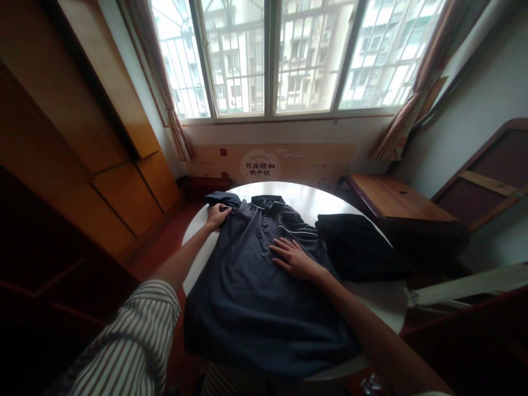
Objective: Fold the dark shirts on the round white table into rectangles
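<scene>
A dark navy polo shirt [251, 297] lies spread on a round white table [303, 191], front up. Its buttoned collar points toward the window, and its hem hangs over the near edge. At the sleeve on the left, my left hand [218, 216] has its fingers closed on the cloth. My right hand [293, 257] rests flat on the shirt's chest, fingers stretched and a little apart, just below a white-piped line. To the right of the shirt lies a folded dark garment [358, 247].
Behind the table are a wide window [268, 66] and a printed cardboard panel [289, 159] below it. Wooden cabinets [115, 203] stand at the left. A low wooden table [404, 203] and a leaning wooden frame [487, 170] are at the right.
</scene>
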A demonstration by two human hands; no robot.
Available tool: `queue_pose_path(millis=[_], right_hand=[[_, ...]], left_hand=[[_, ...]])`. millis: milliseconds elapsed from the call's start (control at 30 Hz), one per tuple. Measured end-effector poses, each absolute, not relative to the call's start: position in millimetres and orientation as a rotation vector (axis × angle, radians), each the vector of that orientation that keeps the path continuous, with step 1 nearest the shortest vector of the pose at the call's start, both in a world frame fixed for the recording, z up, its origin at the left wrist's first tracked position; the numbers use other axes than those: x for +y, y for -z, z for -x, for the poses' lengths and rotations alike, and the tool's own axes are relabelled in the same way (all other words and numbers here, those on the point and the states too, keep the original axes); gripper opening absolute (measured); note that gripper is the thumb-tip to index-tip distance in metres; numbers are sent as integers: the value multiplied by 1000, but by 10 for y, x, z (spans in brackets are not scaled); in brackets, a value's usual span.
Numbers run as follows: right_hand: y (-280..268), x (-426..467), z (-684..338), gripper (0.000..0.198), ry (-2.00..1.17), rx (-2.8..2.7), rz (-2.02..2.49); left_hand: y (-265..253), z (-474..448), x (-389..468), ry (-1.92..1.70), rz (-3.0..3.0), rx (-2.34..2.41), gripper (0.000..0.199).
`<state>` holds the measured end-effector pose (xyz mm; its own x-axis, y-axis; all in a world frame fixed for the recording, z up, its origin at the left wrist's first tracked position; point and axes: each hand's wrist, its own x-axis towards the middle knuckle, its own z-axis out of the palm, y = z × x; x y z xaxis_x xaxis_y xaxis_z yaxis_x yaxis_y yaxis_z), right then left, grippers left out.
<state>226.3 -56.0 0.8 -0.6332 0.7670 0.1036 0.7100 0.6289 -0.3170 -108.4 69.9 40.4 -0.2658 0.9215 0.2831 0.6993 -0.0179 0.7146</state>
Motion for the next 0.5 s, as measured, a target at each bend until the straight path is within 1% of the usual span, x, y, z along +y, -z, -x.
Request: queue_pose_path(millis=[167,300,400,500], right_hand=[[30,-572,-2274,50,-378,-2613,1217],[1,-561,-2248,52,-413,-2608,1237],[22,-560,-2234,51,-413,-2604,1242],[24,-549,-2220,50,-368,-2579,1232]], left_hand=[[-398,1389,616,-1552,-1447,2256,27],[-280,1593,436,-1456,-1406,2327,20],[-274,1542,323,-1440,-1699,2288,28],[-378,1270,357,-1374,-2121,2105,30]])
